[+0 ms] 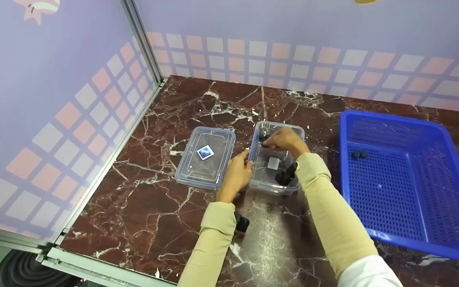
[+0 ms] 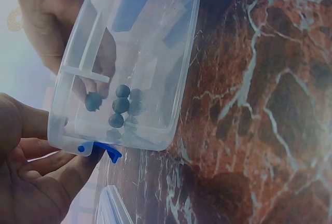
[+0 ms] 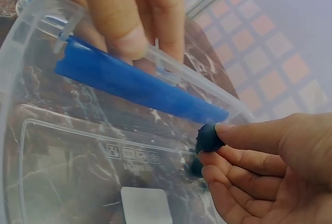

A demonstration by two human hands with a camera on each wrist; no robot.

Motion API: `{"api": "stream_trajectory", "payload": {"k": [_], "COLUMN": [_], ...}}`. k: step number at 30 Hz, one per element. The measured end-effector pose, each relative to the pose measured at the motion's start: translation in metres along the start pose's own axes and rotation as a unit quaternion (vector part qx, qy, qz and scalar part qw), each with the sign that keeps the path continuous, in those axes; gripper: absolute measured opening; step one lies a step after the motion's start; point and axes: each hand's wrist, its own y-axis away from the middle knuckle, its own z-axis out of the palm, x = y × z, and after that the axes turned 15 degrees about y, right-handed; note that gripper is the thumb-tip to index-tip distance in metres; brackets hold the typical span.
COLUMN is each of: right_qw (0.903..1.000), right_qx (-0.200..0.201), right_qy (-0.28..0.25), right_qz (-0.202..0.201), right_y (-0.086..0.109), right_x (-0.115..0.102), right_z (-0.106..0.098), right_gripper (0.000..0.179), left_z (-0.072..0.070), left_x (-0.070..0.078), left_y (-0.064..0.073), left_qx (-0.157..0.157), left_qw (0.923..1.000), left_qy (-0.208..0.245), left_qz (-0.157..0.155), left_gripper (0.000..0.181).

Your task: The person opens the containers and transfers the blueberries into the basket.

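Note:
My right hand [image 1: 286, 140] pinches a dark blueberry [image 3: 209, 138] between thumb and fingertips, inside the clear plastic container [image 1: 269, 186]. In the right wrist view the berry's ragged crown shows. Several more blueberries [image 2: 121, 105] sit in a row on the container's floor at its far end, seen through the wall in the left wrist view. With thumb over the rim and fingers outside, my left hand [image 1: 237, 173] grips the container's left side, beside its blue clip [image 3: 129, 86]. Left of that hand lies the clear lid [image 1: 193, 169] with a diamond-shaped blue label [image 1: 205, 152].
A large blue plastic basket [image 1: 381, 236] stands on the right, with two dark blueberries [image 1: 359, 154] near its far left corner. The marbled tabletop [image 1: 153, 215] meets patterned panels [image 1: 253, 24] at the left and back. A white square [image 1: 273, 163] shows at the container's bottom.

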Motion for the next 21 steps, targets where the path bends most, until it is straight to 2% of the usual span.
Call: {"api": "stream_trajectory", "payload": {"k": [6,13,21], "right_qw": [0.9997,0.9945,0.9924], "right_qx": [0.020,0.037,0.060], "right_qy": [-0.009,-0.098,-0.104], "right_qz": [-0.001,0.013,0.029], "right_y": [0.002,0.005,0.014], "right_x": [0.002,0.003,0.008], "right_z": [-0.010,-0.025,-0.050], "right_gripper": [0.027,0.030,0.032], "left_z": [0.000,0.000,0.000], "left_x": [0.000,-0.001,-0.001], "left_y": [0.000,0.000,-0.001], "left_qx": [0.001,-0.002,-0.003], "left_qw": [1.0000,1.0000,1.0000], "left_qy": [0.002,0.000,0.004], "left_qz": [0.004,0.003,-0.004], "left_gripper": [0.037,0.037,0.037]}}
